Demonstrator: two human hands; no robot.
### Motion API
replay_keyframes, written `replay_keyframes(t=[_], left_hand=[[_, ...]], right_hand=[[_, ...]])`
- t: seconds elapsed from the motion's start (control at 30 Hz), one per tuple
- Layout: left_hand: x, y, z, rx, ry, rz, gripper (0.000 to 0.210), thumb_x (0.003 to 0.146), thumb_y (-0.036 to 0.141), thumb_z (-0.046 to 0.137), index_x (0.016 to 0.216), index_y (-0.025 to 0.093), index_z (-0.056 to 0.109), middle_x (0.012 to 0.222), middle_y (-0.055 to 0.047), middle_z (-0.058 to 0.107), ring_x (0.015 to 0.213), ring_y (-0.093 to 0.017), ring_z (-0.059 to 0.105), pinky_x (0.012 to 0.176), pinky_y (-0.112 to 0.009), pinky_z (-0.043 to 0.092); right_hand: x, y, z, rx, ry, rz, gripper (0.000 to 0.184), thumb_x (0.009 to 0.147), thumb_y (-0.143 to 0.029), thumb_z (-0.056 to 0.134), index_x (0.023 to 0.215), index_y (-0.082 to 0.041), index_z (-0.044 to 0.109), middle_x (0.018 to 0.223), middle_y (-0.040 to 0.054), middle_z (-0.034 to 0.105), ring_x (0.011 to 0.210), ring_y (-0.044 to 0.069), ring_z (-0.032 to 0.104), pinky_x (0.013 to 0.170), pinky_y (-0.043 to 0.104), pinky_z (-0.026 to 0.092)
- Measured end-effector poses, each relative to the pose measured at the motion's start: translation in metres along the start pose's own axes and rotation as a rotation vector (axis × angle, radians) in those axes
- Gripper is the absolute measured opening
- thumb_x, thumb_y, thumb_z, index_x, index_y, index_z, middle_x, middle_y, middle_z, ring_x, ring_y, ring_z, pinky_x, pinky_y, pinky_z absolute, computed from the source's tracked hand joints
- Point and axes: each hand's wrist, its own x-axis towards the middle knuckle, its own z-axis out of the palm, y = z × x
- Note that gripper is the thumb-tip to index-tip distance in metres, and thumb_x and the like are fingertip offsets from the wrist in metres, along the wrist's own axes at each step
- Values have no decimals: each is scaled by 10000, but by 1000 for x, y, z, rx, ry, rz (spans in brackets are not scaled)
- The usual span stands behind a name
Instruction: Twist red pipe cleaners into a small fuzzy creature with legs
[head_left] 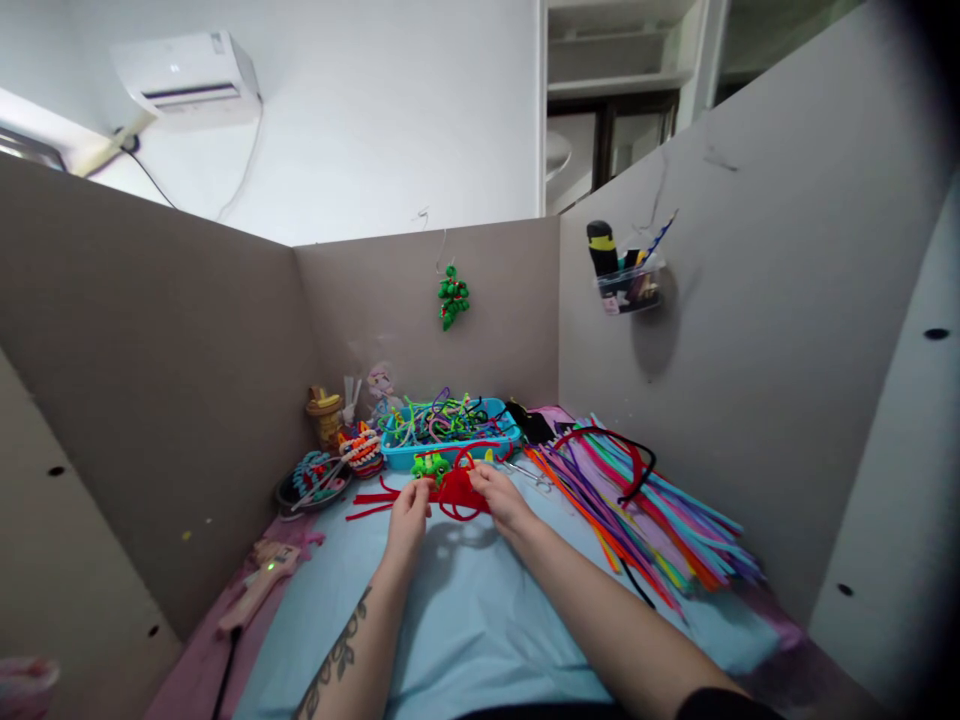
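Between my hands is a red pipe-cleaner piece (454, 489), a dense middle with several loose stems. My left hand (409, 510) pinches it on the left side, where straight red stems stick out behind my fingers. My right hand (501, 498) grips its right side, with curved red stems looping above and below. Both hands hold it just above the light blue cloth (480, 630). Just behind it sits a green fuzzy figure (430, 466), partly covered. Scissors (529, 474) lie to the right of my right hand.
A blue basket (397, 457) of pipe-cleaner scraps stands at the back. Colourful pipe cleaners (637, 510) are spread at right. On the left are a dark bowl (289, 497) and a pink glue gun (259, 590) with a cord. Grey partitions (495, 330) enclose the table.
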Motion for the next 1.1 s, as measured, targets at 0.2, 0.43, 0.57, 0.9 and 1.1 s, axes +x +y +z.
replay_keyframes(t=[0.2,0.43,0.57,0.9,1.1], left_hand=[[-3,-1,-1,17,-2,64,439,611,543,635,793,144,652,577,-3,561,533,-127,502,518,-233,391],[-7,-7,2,-29,-66,40,353,611,430,687,826,151,665,743,-46,648,690,-170,571,672,-280,445],[-11,-7,4,-126,-122,-22,352,639,405,682,879,151,648,839,-74,663,791,-195,592,736,-299,447],[-23,-9,11,-206,22,-75,566,662,395,666,1151,203,455,1187,-139,531,1005,-233,557,796,-326,451],[-19,6,8,-80,241,-133,369,703,537,580,835,192,585,835,-59,604,846,-216,537,742,-286,411]], right_hand=[[1,0,-2,191,-23,163,390,537,-491,736,619,-166,536,507,-50,527,445,73,418,485,203,315],[-8,-3,-1,314,-124,183,294,562,-383,760,684,-171,597,642,-2,631,586,128,560,625,255,420],[-11,-6,2,355,-87,208,307,545,-359,781,747,-186,627,716,13,662,664,153,592,680,276,436],[0,7,2,400,-3,265,244,607,-351,750,653,-172,588,629,-16,618,557,104,535,592,221,409],[-1,9,-5,451,158,341,277,550,-327,776,748,-176,655,674,12,649,612,143,582,631,255,454]])
